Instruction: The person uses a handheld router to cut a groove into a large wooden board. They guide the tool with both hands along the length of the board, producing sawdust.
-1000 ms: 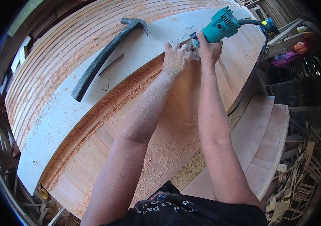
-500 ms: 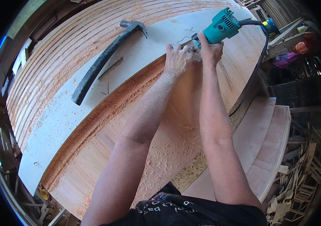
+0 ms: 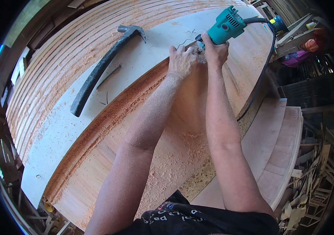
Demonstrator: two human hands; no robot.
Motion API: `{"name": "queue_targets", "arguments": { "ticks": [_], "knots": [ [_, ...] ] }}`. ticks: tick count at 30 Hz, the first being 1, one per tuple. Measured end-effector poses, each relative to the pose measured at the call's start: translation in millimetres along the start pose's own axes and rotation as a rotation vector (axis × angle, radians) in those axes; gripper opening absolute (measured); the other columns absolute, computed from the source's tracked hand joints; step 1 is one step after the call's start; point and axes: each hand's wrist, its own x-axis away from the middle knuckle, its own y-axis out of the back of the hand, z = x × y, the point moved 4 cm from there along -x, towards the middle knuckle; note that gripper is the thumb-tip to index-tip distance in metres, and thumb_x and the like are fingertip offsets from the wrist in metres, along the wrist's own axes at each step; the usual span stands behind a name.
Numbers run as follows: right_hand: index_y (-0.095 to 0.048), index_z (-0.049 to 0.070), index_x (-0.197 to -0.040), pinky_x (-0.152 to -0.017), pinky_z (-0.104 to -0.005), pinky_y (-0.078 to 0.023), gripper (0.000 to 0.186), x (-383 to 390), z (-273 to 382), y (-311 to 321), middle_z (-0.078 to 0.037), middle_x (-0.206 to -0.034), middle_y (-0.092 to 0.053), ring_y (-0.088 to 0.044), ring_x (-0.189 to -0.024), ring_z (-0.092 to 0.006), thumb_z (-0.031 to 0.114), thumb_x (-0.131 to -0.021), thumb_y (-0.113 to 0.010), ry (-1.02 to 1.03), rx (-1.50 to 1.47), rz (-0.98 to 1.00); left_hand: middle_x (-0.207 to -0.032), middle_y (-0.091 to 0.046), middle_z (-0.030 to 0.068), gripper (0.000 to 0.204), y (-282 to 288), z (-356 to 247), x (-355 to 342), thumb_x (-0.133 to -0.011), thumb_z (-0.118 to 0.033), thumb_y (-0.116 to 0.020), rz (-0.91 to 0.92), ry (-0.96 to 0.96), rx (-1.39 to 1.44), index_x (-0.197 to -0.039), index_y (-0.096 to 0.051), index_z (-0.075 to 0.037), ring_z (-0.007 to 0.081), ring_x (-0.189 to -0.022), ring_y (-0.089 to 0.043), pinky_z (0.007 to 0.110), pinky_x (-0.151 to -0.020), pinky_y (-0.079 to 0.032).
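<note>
My right hand [image 3: 217, 53] grips the lower body of a teal handheld router [image 3: 225, 27] with a black cord. My left hand [image 3: 182, 62], coated in sawdust, is closed at the router's base, whose lower part is partly hidden by my fingers. Both sit at the upper end of a curved, sawdust-filled channel [image 3: 108, 113] cut along a pale curved template [image 3: 45, 145] on a wooden panel [image 3: 167, 164]. A black claw hammer [image 3: 104, 64] lies on the template to the left, beside a thin dark metal piece [image 3: 108, 77].
Grooved boards [image 3: 49, 70] covered in shavings lie beyond the template. Curved pale panels [image 3: 272, 149] are at the right, with scrap wood [image 3: 311, 196] below. Timber beams, a dark wall and red and purple cloths [image 3: 298, 56] fill the upper right.
The view has tilted slightly, so the hammer sits lower and farther left in the picture and the router slightly higher and left. Both hands remain on the router.
</note>
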Motion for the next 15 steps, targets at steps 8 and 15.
{"name": "queue_targets", "arguments": {
  "ticks": [8, 15],
  "knots": [
    [-0.052, -0.009, -0.108, -0.089, -0.0461, -0.049, 0.083, -3.1, 1.6, 0.0, -0.021, -0.098, -0.067, -0.066, -0.096, -0.037, 0.056, -0.063, -0.077, 0.001, -0.016, 0.004, -0.096, -0.063, -0.0046, 0.009, -5.7, 0.8, -4.8, -0.079, -0.021, -0.064, 0.014, -0.006, -0.024, -0.084, -0.071, -0.023, 0.017, -0.088, -0.059, 0.047, -0.078, -0.038],
    [-0.053, -0.009, -0.107, -0.088, -0.0458, -0.05, 0.083, -3.4, 0.6, -0.2, -0.022, -0.099, -0.067, -0.066, -0.096, -0.0371, 0.057, -0.063, -0.077, -0.023, 0.01, 0.002, -0.091, -0.064, -0.0014, 0.044, -9.2, 0.5, -3.5, -0.075, -0.054, -0.069, -0.025, -0.042, -0.076, -0.103, -0.068, -0.021, 0.0195, -0.087, -0.062, 0.045, -0.078, -0.038]
  ]
}}
